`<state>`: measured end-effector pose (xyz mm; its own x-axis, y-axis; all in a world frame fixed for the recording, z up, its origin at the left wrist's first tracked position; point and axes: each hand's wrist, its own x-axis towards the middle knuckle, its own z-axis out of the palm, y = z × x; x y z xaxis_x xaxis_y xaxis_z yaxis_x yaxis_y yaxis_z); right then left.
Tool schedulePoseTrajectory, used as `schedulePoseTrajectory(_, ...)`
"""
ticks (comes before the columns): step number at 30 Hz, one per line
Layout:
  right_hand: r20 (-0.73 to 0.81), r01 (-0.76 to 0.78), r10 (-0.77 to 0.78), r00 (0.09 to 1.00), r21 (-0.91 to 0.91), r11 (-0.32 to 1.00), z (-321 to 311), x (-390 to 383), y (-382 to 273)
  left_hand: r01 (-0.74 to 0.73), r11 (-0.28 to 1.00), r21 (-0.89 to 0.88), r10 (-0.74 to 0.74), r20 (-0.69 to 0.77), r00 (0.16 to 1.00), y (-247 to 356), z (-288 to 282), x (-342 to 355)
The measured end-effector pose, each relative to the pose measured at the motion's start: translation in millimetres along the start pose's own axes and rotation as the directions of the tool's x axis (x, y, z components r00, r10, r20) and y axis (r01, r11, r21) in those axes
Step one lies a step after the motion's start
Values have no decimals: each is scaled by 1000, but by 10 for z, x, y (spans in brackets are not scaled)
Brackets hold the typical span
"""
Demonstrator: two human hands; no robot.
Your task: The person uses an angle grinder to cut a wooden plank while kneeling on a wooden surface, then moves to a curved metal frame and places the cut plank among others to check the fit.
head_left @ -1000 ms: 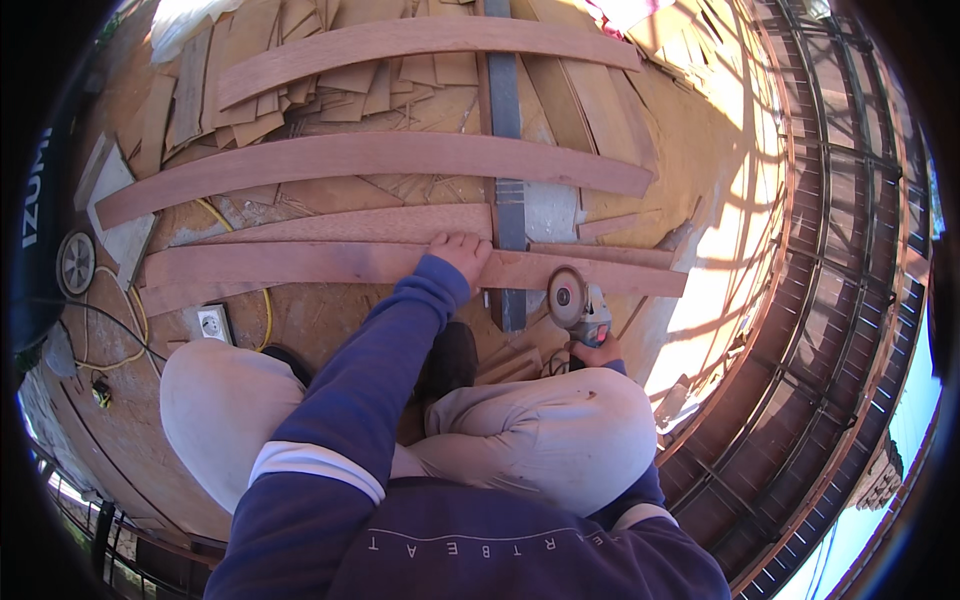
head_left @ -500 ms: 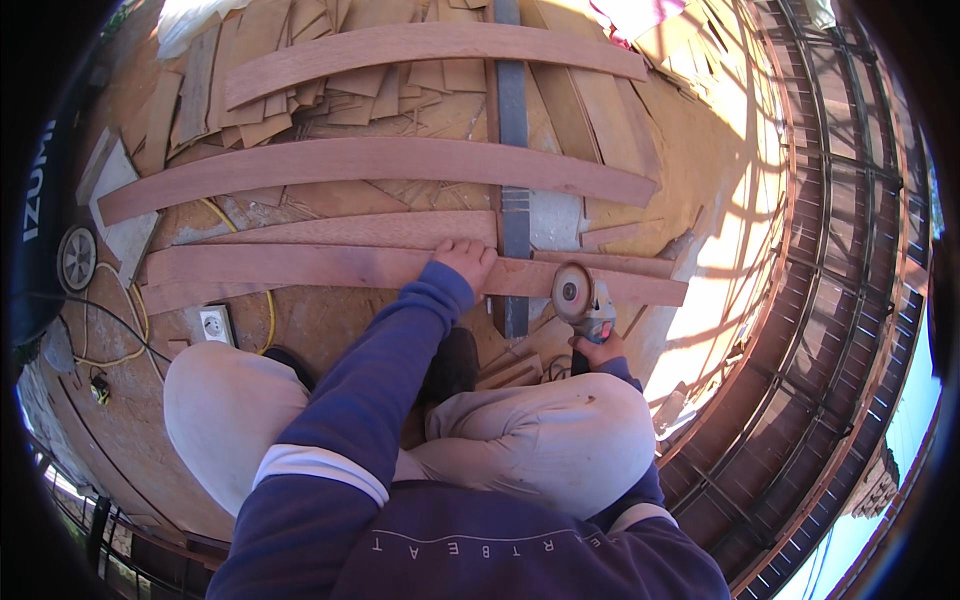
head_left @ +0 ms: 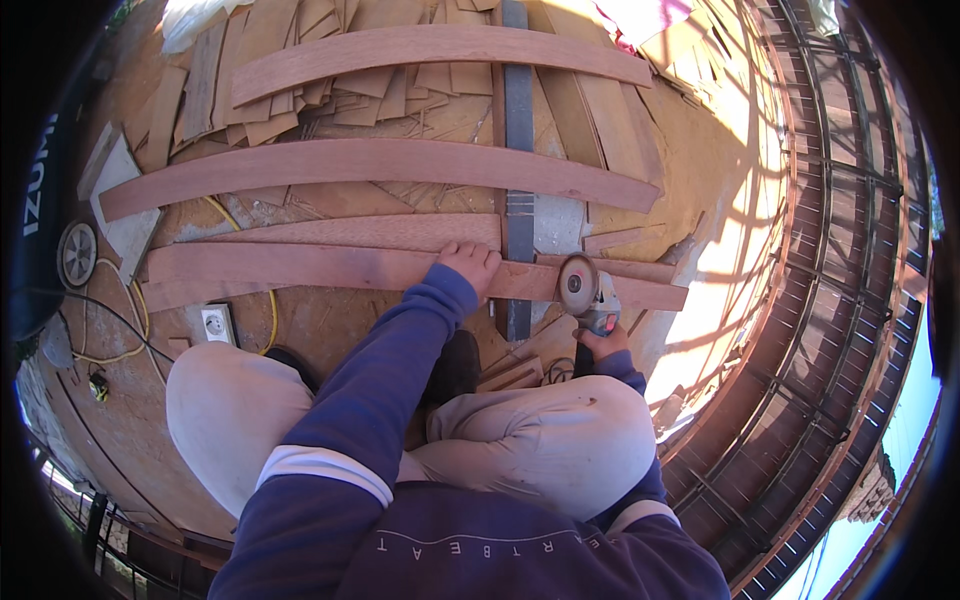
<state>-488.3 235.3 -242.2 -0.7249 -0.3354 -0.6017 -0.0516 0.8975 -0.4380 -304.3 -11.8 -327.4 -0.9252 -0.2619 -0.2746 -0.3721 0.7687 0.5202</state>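
Note:
A long reddish wooden plank (head_left: 340, 268) lies crosswise in front of my knees. My left hand (head_left: 470, 268) presses on it with the fingers curled over its far edge. In my right hand (head_left: 604, 343) is an angle grinder (head_left: 603, 307), gripped by its body. Its round disc (head_left: 578, 284) is over the right part of the plank; whether it touches the wood I cannot tell. A dark metal bar (head_left: 516, 225) passes under the planks, to the right of my left hand.
Two more planks, a middle one (head_left: 390, 166) and a far one (head_left: 440, 48), lie across the bar. Wood offcuts (head_left: 370, 90) pile up behind. At left are a socket outlet (head_left: 215, 323), a yellow cable (head_left: 271, 320) and a wheeled black machine (head_left: 77, 255). A metal grating (head_left: 800, 330) runs along the right.
Almost nothing differs. The whole view has shifted very slightly, and the grinder sits a touch further right in it; both hands keep their holds.

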Motion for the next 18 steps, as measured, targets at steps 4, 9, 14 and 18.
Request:
schedulePoseTrajectory(4, 18, -6, 6, 1000, -20, 1000, -1, -34, 64, 3, 1000, 5, -2, -23, 1000, 0, 31, 2)
schedulePoseTrajectory(9, 34, -67, 69, 997, -78, 995, 8, -86, 258, -1, 1000, 6, 2, -50, 999, -12, 70, 5)
schedulePoseTrajectory(14, 32, -116, 123, 992, -170, 979, 21, -97, 407, -3, 1000, 22, 4, -55, 998, -12, 76, 5)
schedulePoseTrajectory(18, 37, -118, 125, 991, -162, 980, 2, -143, 438, -2, 1000, 15, 3, -45, 999, -7, 55, 1)
